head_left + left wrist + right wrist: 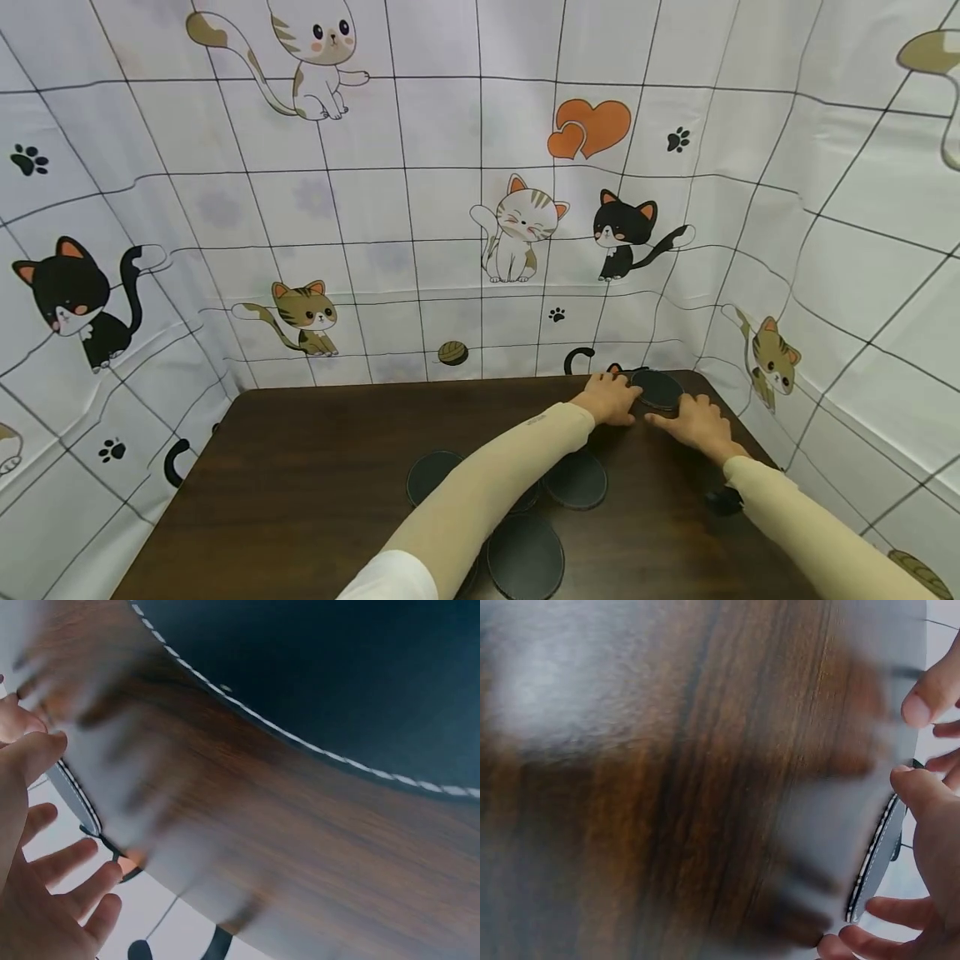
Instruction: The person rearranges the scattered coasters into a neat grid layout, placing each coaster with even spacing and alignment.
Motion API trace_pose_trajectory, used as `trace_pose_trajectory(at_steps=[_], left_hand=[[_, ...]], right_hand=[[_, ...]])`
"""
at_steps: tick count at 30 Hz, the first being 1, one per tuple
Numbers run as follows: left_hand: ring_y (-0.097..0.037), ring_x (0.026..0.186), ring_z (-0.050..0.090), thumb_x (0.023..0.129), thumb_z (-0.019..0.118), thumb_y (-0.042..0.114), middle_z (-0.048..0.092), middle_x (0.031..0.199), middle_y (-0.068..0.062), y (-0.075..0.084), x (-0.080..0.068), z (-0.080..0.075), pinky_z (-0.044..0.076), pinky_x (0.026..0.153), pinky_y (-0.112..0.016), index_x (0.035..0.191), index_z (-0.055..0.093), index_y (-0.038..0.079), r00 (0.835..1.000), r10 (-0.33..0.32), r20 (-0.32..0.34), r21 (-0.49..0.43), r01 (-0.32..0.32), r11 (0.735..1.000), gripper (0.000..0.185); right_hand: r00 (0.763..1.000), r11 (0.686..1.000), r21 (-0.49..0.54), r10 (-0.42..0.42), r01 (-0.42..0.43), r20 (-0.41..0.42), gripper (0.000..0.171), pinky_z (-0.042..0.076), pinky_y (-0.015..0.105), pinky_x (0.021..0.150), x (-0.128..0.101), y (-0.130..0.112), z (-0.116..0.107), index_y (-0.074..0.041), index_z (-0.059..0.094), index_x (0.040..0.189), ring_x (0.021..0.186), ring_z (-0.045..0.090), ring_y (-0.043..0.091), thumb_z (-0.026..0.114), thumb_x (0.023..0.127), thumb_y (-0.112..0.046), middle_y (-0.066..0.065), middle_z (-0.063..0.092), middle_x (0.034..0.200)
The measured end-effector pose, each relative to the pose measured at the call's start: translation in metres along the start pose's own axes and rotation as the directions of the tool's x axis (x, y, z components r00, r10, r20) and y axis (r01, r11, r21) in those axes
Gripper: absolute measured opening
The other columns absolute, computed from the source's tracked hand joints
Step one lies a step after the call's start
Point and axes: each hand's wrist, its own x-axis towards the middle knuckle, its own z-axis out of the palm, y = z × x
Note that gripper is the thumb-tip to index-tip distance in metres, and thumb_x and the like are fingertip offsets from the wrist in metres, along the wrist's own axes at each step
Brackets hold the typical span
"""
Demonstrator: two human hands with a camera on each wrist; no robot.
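Note:
A round black coaster with white edge stitching lies at the table's far right corner. My left hand is at its left side, fingers spread and close to the rim. On the coaster's near right side is my right hand, thumb extended to the left and fingers along the edge. In the right wrist view, the coaster shows edge-on between the right thumb and fingers. The left wrist view shows the left fingers loosely spread by the coaster's end.
More round dark coasters lie nearer on the brown wooden table: one at left, one at right, one in front. Others are partly hidden under my left forearm. A white cat-print curtain surrounds the table's back and sides.

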Motion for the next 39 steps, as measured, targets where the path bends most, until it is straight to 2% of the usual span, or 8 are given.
trace_pose_trajectory(at_steps=[4, 7, 13, 18, 26, 33, 39], left_hand=[[-0.014, 0.143, 0.032, 0.099, 0.053, 0.063, 0.029, 0.16, 0.015, 0.006, 0.002, -0.001, 0.026, 0.116, -0.038, 0.159, 0.029, 0.047, 0.999, 0.035, 0.029, 0.01, -0.035, 0.999, 0.066], [-0.013, 0.144, 0.031, 0.1, 0.051, 0.062, 0.026, 0.162, 0.016, 0.006, 0.004, 0.0, 0.024, 0.116, -0.038, 0.159, 0.029, 0.046, 0.998, 0.049, 0.042, 0.002, -0.049, 0.999, 0.065], [-0.013, 0.145, 0.031, 0.1, 0.052, 0.062, 0.028, 0.161, 0.017, -0.001, 0.007, 0.004, 0.023, 0.117, -0.037, 0.16, 0.032, 0.04, 0.999, 0.026, 0.047, -0.04, -0.024, 0.999, 0.067], [-0.014, 0.145, 0.03, 0.099, 0.052, 0.064, 0.03, 0.16, 0.015, -0.001, 0.007, 0.009, 0.022, 0.117, -0.037, 0.16, 0.032, 0.038, 0.999, 0.013, 0.039, -0.08, -0.01, 0.997, 0.069], [-0.015, 0.145, 0.032, 0.1, 0.049, 0.064, 0.033, 0.16, 0.013, -0.004, 0.004, 0.016, 0.024, 0.116, -0.037, 0.16, 0.033, 0.037, 1.0, 0.006, 0.023, -0.133, -0.002, 0.991, 0.067], [-0.015, 0.143, 0.034, 0.1, 0.048, 0.064, 0.035, 0.159, 0.012, -0.013, -0.001, 0.013, 0.026, 0.115, -0.037, 0.16, 0.033, 0.034, 1.0, 0.008, 0.02, -0.138, -0.005, 0.99, 0.069], [-0.017, 0.144, 0.035, 0.1, 0.049, 0.063, 0.036, 0.158, 0.011, -0.016, 0.0, 0.017, 0.028, 0.115, -0.04, 0.159, 0.034, 0.034, 1.0, 0.002, 0.005, -0.154, -0.001, 0.988, 0.068]], right_hand=[[1.0, 1.0, 0.01, 0.007, -0.007, -0.002, 0.103, 0.032, 0.079, 0.091, 0.001, -0.002, 0.001, 0.021, 0.035, 0.142, 0.118, 0.035, 0.07, 0.065, 0.091, -0.064, 0.051, 0.032, 0.132], [1.0, 1.0, 0.005, 0.008, -0.008, -0.004, 0.103, 0.03, 0.079, 0.093, 0.004, -0.003, -0.001, 0.022, 0.034, 0.141, 0.118, 0.035, 0.07, 0.066, 0.091, -0.063, 0.051, 0.031, 0.132], [0.999, 0.999, 0.002, 0.051, -0.051, 0.017, 0.111, 0.025, 0.078, 0.098, 0.014, 0.0, -0.003, 0.027, 0.032, 0.139, 0.121, 0.032, 0.07, 0.063, 0.091, -0.068, 0.052, 0.03, 0.133], [0.993, 0.993, 0.018, 0.112, -0.113, 0.046, 0.113, 0.023, 0.079, 0.097, 0.021, 0.006, -0.002, 0.027, 0.038, 0.134, 0.119, 0.03, 0.071, 0.061, 0.088, -0.073, 0.053, 0.032, 0.127], [0.99, 0.99, 0.035, 0.138, -0.14, 0.038, 0.113, 0.019, 0.079, 0.097, 0.034, 0.006, 0.002, 0.026, 0.047, 0.126, 0.119, 0.027, 0.071, 0.062, 0.084, -0.078, 0.053, 0.03, 0.125], [0.989, 0.99, 0.03, 0.139, -0.141, 0.05, 0.116, 0.023, 0.079, 0.095, 0.039, 0.007, 0.0, 0.026, 0.045, 0.129, 0.117, 0.03, 0.071, 0.063, 0.082, -0.078, 0.053, 0.032, 0.123], [0.99, 0.99, 0.01, 0.139, -0.139, 0.017, 0.115, 0.029, 0.079, 0.092, 0.039, 0.014, 0.0, 0.025, 0.048, 0.126, 0.113, 0.036, 0.07, 0.062, 0.082, -0.079, 0.051, 0.037, 0.122]])
